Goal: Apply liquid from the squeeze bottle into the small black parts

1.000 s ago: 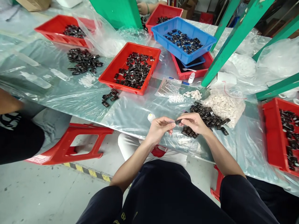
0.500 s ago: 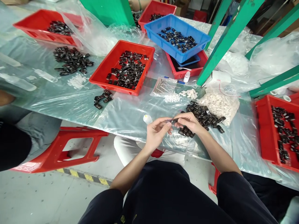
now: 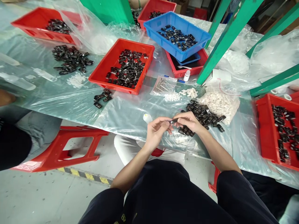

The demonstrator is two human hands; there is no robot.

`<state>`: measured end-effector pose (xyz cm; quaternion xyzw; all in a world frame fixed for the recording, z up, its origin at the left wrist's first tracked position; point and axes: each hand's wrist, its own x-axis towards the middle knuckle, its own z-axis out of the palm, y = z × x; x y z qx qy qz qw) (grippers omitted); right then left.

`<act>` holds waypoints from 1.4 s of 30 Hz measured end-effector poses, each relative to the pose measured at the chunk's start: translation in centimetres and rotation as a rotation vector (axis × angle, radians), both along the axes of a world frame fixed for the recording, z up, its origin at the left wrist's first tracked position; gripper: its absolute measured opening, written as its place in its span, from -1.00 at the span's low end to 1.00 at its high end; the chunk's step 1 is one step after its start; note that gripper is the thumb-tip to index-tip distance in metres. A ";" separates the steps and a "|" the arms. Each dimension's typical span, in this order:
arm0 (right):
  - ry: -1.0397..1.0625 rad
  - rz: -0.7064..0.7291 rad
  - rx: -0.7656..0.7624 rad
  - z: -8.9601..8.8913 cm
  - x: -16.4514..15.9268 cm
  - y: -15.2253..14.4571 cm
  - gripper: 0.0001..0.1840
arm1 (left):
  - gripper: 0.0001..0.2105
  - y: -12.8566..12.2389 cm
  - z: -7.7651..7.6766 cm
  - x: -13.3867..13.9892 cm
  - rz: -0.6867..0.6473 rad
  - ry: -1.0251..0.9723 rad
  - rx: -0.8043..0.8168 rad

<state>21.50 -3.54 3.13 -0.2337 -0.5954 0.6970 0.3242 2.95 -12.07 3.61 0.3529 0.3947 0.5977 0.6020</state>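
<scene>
A small glossy black piece [image 3: 174, 121] with a pale end is held between my two hands, above the front edge of the table. My left hand [image 3: 158, 128] pinches its left end between thumb and fingers. The fingers of my right hand [image 3: 187, 120] close on its other end. Just beyond and beside my right hand lies a pile of similar black pieces [image 3: 205, 115]. A small translucent cup [image 3: 147, 118] stands left of my left hand. Small white parts [image 3: 173, 96] lie farther back, near a bag of thin sticks [image 3: 163, 85].
A red tray [image 3: 121, 88] of black pieces stands left of centre; a blue tray [image 3: 151, 29] rests on a red one behind. A clear bag of pale parts [image 3: 221, 104], a small bottle [image 3: 187, 75] and green posts [image 3: 217, 49] are at right. Another person's arm [image 3: 6, 97] shows at left.
Both hands stay in nearly the same place. The black piece has turned slightly between my fingers, and its pale end now shows more.
</scene>
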 end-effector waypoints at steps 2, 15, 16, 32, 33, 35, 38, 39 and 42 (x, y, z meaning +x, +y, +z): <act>-0.010 0.004 0.002 0.1 0.0 0.0 -0.60 | -0.74 0.0 0.3 0.1 0.036 -0.044 -0.008; 0.006 -0.072 -0.030 -0.1 0.0 -0.2 -0.61 | -0.53 -0.8 0.5 -0.2 0.075 -0.207 -0.060; 0.000 -0.077 -0.032 -0.1 0.0 -0.2 -0.60 | -0.55 -0.9 0.0 0.0 0.142 -0.075 0.030; -0.015 -0.138 -0.030 -0.5 -0.1 -0.2 -0.54 | -0.36 -1.2 1.0 -0.6 -0.048 -0.296 0.006; -0.016 -0.142 -0.034 -0.4 -0.1 -0.2 -0.53 | -0.32 -1.2 1.5 -0.9 -0.063 -0.332 -0.015; -0.024 -0.159 -0.052 -0.3 -0.1 -0.3 -0.53 | -0.25 -1.4 2.2 -1.5 -0.078 -0.349 -0.048; -0.037 -0.193 -0.069 -0.2 0.0 -0.4 -0.58 | -0.20 -1.8 2.6 -2.4 -0.083 -0.324 -0.110; -0.032 -0.193 -0.068 -0.2 0.0 -0.4 -0.59 | -0.19 -1.9 2.6 -2.6 -0.082 -0.309 -0.129; -0.034 -0.179 -0.076 -0.2 -0.1 -0.4 -0.60 | -0.20 -2.1 2.5 -2.8 -0.067 -0.251 -0.152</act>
